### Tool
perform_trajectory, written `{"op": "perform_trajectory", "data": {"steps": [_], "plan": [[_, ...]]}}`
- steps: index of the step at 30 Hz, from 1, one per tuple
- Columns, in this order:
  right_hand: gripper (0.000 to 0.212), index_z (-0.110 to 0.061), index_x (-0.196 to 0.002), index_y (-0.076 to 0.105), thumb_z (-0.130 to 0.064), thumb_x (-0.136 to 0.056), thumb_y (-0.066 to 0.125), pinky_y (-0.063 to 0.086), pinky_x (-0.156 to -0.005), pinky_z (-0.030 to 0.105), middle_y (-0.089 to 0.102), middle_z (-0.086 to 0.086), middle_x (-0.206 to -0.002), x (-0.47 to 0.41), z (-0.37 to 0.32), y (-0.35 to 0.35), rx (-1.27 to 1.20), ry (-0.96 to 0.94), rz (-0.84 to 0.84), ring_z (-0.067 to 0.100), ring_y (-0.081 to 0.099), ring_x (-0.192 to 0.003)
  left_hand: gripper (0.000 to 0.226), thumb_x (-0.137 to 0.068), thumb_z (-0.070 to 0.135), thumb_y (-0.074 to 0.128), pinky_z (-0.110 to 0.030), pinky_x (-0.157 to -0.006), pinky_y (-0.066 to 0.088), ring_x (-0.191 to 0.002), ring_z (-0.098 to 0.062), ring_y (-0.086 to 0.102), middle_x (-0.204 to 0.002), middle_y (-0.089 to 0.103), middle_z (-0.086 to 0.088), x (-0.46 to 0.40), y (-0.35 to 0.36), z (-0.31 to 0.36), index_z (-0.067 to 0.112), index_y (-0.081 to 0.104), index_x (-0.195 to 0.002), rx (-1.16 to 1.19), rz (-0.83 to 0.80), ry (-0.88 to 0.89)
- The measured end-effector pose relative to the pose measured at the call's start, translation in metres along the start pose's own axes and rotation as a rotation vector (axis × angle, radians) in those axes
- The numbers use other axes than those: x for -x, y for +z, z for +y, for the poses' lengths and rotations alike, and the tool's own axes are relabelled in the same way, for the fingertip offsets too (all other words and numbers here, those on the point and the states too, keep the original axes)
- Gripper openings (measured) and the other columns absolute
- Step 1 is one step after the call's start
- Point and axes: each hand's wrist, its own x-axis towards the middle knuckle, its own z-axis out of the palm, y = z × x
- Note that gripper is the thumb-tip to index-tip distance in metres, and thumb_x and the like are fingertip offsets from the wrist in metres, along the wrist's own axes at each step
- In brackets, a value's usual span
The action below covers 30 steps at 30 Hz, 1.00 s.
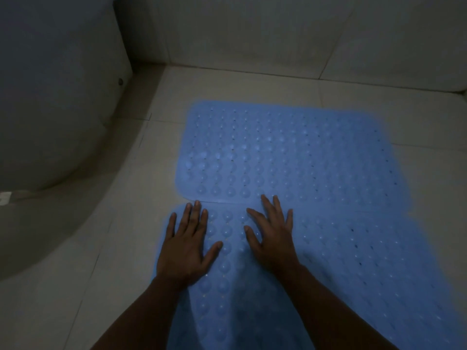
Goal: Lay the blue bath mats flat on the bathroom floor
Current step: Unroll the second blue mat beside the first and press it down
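Note:
Two blue bath mats with rows of round bumps and small holes lie on the pale tiled floor. The far mat lies flat near the back wall. The near mat lies right against its front edge and runs out of the frame at the bottom. My left hand rests palm down, fingers spread, on the near mat's far left corner. My right hand presses flat beside it, its fingertips reaching over the seam onto the far mat. Neither hand grips anything.
A large rounded white fixture fills the left side, with its curved base on the floor. Tiled walls close the back. Bare floor tiles lie between the fixture and the mats. The room is dim.

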Motion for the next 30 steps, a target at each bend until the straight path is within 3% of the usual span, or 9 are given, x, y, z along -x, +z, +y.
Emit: {"op": "perform_trajectory", "data": {"steps": [5, 9, 10, 12, 14, 17, 19, 23, 30], "plan": [[0.046, -0.029, -0.135, 0.059, -0.049, -0.095, 0.05, 0.001, -0.121, 0.061, 0.036, -0.001, -0.161, -0.017, -0.016, -0.001, -0.012, -0.043, -0.039, 0.023, 0.017, -0.155, 0.09, -0.098, 0.073, 0.029, -0.056, -0.126, 0.007, -0.158, -0.021, -0.004, -0.171, 0.003, -0.008, -0.001, -0.004, -0.001, 0.012, 0.014, -0.162, 0.05, -0.05, 0.018], [0.04, -0.027, -0.125, 0.067, -0.044, -0.095, 0.047, 0.012, -0.123, 0.048, 0.064, -0.008, -0.135, -0.05, -0.045, -0.019, -0.028, -0.017, -0.195, 0.016, 0.048, -0.138, 0.09, -0.093, 0.074, 0.02, -0.049, -0.127, -0.007, -0.157, -0.016, -0.015, -0.17, -0.01, 0.0, -0.009, -0.02, -0.007, 0.02, 0.008, -0.163, 0.192, -0.168, 0.03], [0.04, -0.026, -0.123, 0.068, -0.043, -0.094, 0.047, 0.021, -0.122, 0.045, 0.067, -0.006, -0.13, -0.058, -0.056, -0.024, -0.038, 0.005, -0.234, 0.017, 0.055, -0.132, 0.091, -0.089, 0.075, 0.017, -0.046, -0.127, -0.006, -0.157, -0.016, -0.01, -0.17, -0.007, 0.001, -0.014, -0.027, -0.012, 0.021, 0.013, -0.163, 0.249, -0.21, 0.028], [0.041, -0.023, -0.124, 0.068, -0.041, -0.094, 0.046, 0.038, -0.113, 0.039, 0.067, 0.0, -0.129, -0.068, -0.078, -0.03, -0.054, 0.064, -0.321, 0.023, 0.06, -0.123, 0.087, -0.084, 0.068, 0.021, -0.044, -0.125, 0.02, -0.156, -0.021, 0.021, -0.167, 0.022, -0.001, -0.025, -0.045, -0.024, 0.021, 0.041, -0.154, 0.281, -0.219, 0.048], [0.044, -0.019, -0.133, 0.062, -0.037, -0.097, 0.043, 0.04, -0.111, 0.039, 0.06, 0.005, -0.137, -0.065, -0.099, -0.026, 0.004, 0.077, -0.377, 0.027, 0.054, -0.129, 0.064, -0.088, 0.052, 0.03, -0.044, -0.103, 0.05, -0.132, -0.031, 0.058, -0.141, 0.062, -0.007, -0.031, -0.058, -0.033, 0.018, 0.069, -0.128, 0.21, -0.069, 0.093], [0.058, -0.013, -0.155, 0.031, -0.039, -0.102, 0.03, 0.013, -0.123, 0.052, 0.023, 0.012, -0.164, -0.033, -0.112, 0.005, 0.165, 0.091, -0.489, 0.031, 0.015, -0.154, 0.05, -0.089, 0.037, 0.038, -0.046, -0.084, 0.059, -0.117, -0.035, 0.067, -0.119, 0.074, -0.006, -0.031, -0.061, -0.032, 0.016, 0.076, -0.112, 0.192, 0.022, 0.046], [0.071, -0.01, -0.158, 0.021, -0.052, -0.102, 0.023, 0.001, -0.12, 0.057, 0.009, 0.014, -0.168, -0.009, -0.109, 0.025, 0.223, 0.072, -0.425, 0.034, 0.005, -0.155, 0.052, -0.086, 0.036, 0.038, -0.047, -0.087, 0.057, -0.125, -0.034, 0.062, -0.125, 0.071, -0.006, -0.028, -0.058, -0.028, 0.016, 0.073, -0.119, 0.154, 0.002, 0.008], [0.086, -0.012, -0.16, 0.009, -0.07, -0.098, 0.019, 0.005, -0.122, 0.058, -0.001, 0.008, -0.169, 0.005, -0.104, 0.038, 0.252, 0.054, -0.349, 0.029, -0.004, -0.156, 0.051, -0.09, 0.034, 0.039, -0.048, -0.097, 0.053, -0.136, -0.034, 0.052, -0.136, 0.064, -0.007, -0.023, -0.051, -0.033, 0.016, 0.067, -0.129, 0.124, 0.055, -0.053], [0.09, -0.011, -0.16, 0.016, -0.071, -0.095, 0.032, 0.012, -0.122, 0.059, 0.006, 0.007, -0.169, 0.006, -0.106, 0.039, 0.203, 0.019, -0.21, 0.026, 0.002, -0.156, 0.05, -0.1, 0.039, 0.037, -0.044, -0.104, 0.046, -0.146, -0.029, 0.04, -0.145, 0.058, -0.005, -0.021, -0.032, -0.054, 0.018, 0.061, -0.138, 0.131, 0.147, -0.044]]}}
